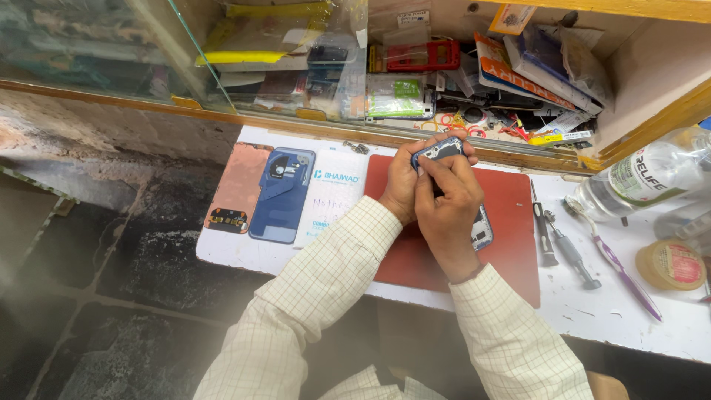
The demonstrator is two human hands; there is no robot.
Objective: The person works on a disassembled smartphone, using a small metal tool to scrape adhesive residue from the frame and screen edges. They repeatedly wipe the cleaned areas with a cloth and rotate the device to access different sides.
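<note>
Phone frame [438, 150] pinched in left hand [404, 185] grip, right hand [446, 204] grip pressing; red mat [511, 222] edges bare.

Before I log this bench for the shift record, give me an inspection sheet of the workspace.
Surface: white bench with red mat.
Job's things: opened phone held over the mat by left hand and right hand.
Clutter: blue back cover, copper-coloured panel, two screwdrivers, purple-handled tool, tape roll, clear bottle.
Fingers: both hands closed on the phone.
Cables: nothing seen.
Surroundings: parts-filled shelf, glass pane, stone floor.
</note>
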